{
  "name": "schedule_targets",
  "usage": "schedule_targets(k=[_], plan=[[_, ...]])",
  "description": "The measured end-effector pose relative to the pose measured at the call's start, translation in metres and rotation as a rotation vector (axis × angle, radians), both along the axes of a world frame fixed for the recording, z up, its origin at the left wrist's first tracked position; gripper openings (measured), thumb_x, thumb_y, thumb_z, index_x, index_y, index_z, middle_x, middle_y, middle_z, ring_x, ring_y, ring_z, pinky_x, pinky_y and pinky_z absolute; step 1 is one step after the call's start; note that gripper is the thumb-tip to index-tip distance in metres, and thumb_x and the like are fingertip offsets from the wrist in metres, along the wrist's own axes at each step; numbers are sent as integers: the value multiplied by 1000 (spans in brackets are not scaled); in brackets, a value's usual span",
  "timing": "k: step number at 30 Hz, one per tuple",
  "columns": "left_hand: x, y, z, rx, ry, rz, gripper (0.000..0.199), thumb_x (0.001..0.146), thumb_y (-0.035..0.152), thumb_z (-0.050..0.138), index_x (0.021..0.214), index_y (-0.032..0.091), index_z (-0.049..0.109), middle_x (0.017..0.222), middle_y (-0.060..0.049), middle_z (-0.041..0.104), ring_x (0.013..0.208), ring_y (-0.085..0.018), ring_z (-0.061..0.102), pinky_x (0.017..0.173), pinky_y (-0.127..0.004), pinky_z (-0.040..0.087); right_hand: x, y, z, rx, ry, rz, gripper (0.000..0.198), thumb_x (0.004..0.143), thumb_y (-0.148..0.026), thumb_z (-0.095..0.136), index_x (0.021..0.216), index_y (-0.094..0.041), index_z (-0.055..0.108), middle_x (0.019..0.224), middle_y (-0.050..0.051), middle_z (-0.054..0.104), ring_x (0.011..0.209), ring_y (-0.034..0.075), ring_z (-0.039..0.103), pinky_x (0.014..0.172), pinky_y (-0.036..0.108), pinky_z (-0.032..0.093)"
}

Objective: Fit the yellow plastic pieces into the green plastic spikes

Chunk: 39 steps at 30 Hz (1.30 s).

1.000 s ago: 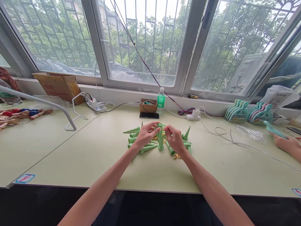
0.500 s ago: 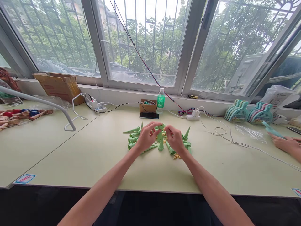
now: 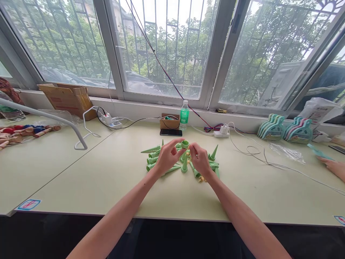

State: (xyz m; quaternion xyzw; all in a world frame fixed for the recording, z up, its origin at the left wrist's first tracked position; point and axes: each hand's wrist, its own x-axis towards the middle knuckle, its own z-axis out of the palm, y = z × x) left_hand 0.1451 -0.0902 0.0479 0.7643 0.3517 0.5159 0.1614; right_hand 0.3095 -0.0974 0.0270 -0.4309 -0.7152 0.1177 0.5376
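Observation:
My left hand (image 3: 167, 155) is closed, thumb and fingers pinching a hollow green plastic spike (image 3: 184, 144) near its round open end. That opening now faces up toward me; its lower part is hard to make out. Right beside the rim, my right hand (image 3: 198, 157) is closed in a pinch on a small yellowish piece, mostly covered by the fingers. Below and between the hands, a green cone (image 3: 184, 166) stands upright. Other green spikes (image 3: 151, 149) lie on both sides, and small yellow pieces (image 3: 202, 178) are scattered near the right wrist.
A phone (image 3: 171, 132), a small cardboard box (image 3: 169, 123) and a water bottle (image 3: 184, 116) stand behind the spikes. White cables (image 3: 265, 160) run across the right side. Another person's hand (image 3: 332, 166) is at far right, near packs of teal hangers (image 3: 271, 127).
The green spike in my left hand has tipped so its open end shows. My hands have hardly moved. The other person's hand at right has shifted outward with the teal item.

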Motion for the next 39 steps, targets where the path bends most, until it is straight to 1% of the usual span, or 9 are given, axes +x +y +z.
schedule_targets(k=[3,9,11,14,17,20,22,25,39], plan=[[1,-3,3,-30,-18,-11,35,85,38,63,114,19,63,83,-2,68,47,-5,47,52,-19,45,0,0,-1,11,4,7,29,100,-36,36,81,-20,50,59,-5,41,52,10,35,55,22,31],[4,-6,2,-46,-57,-75,37,85,42,62,116,21,57,114,-8,60,57,-5,54,48,-18,45,-1,0,-1,26,23,3,27,100,-35,37,81,-20,49,60,-5,42,51,9,34,54,22,30],[4,-5,1,-81,-109,-60,35,86,44,60,111,20,54,104,-5,60,56,-5,53,46,-17,42,-1,0,-1,29,24,-5,27,100,-35,37,82,-20,49,60,-5,42,52,9,35,54,22,31],[2,-2,0,-147,-205,-3,32,91,50,50,87,18,54,67,3,53,48,-6,45,44,-18,35,-1,0,-1,50,21,-33,27,100,-35,36,82,-20,50,61,-5,44,53,10,38,56,22,32],[1,2,1,-251,-204,13,58,95,56,36,55,16,50,44,3,39,41,-7,36,46,-21,33,-1,0,-1,70,16,-41,27,101,-34,36,83,-20,49,62,-5,44,53,10,38,56,22,32],[3,3,3,-500,-235,-79,69,92,63,35,42,17,46,33,2,33,34,-8,32,41,-23,27,-2,-1,-1,83,10,-24,27,100,-34,36,82,-20,50,63,-4,44,55,10,37,56,21,33],[4,3,4,-643,-240,-163,70,90,66,37,41,17,48,30,2,32,31,-8,30,39,-24,24,-2,-2,0,89,-3,-9,28,100,-34,36,81,-20,50,63,-4,44,56,10,37,57,22,33],[5,3,5,-733,-253,-226,70,87,69,41,42,16,52,28,2,31,29,-7,28,38,-24,23,-3,-3,1,81,-22,8,29,100,-35,36,80,-20,50,64,-4,45,56,11,37,58,22,33],[3,4,4,-773,-305,-289,65,80,73,49,54,15,59,31,6,31,28,-6,26,35,-23,20,-1,-2,2,12,7,39,34,99,-44,36,85,-19,55,62,-4,45,55,10,38,56,22,34]])
